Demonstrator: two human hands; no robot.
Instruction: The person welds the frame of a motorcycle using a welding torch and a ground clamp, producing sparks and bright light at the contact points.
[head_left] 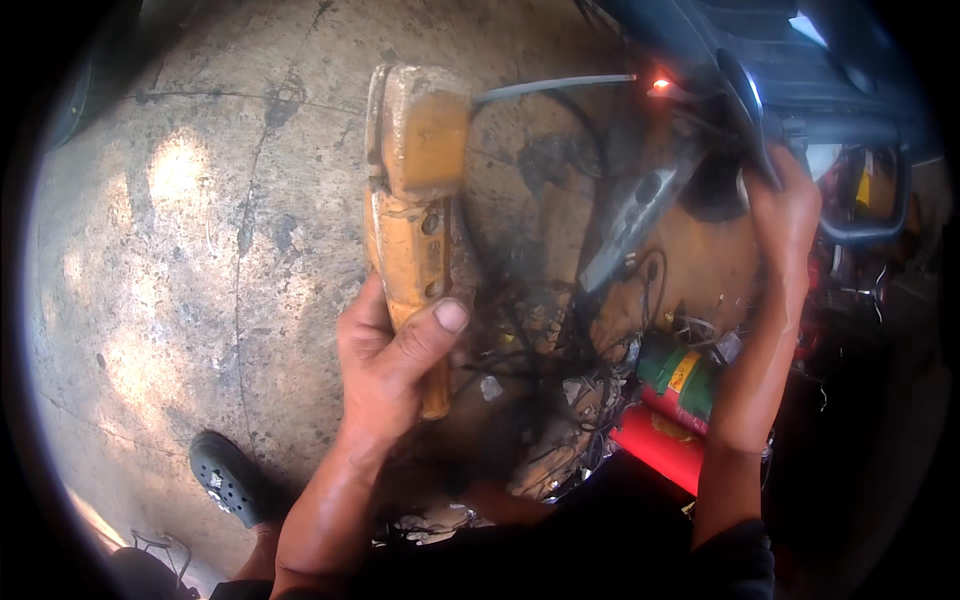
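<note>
Yellow tool (415, 165), rod (555, 86), probable spark (660, 85)

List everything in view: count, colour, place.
Tool: 1, yellow, in left hand
Rod: 1, grey, extending from tool
Glow: 1, orange, by rod's tip
Metal piece: 1, grey, right of centre
Curved piece: 1, dark, in right hand
Large body: 1, dark blue, top right
Frame: 1, blue-grey, right
Banded object: 1, green/yellow, lower right
Cylinder: 1, red, below it
Cables: several, black, mid-frame
Clog: 1, grey, lower left
Floor: 1, stained grey-brown, left
Left hand: 1, bare, centre-left
Right hand: 1, bare, right
</note>
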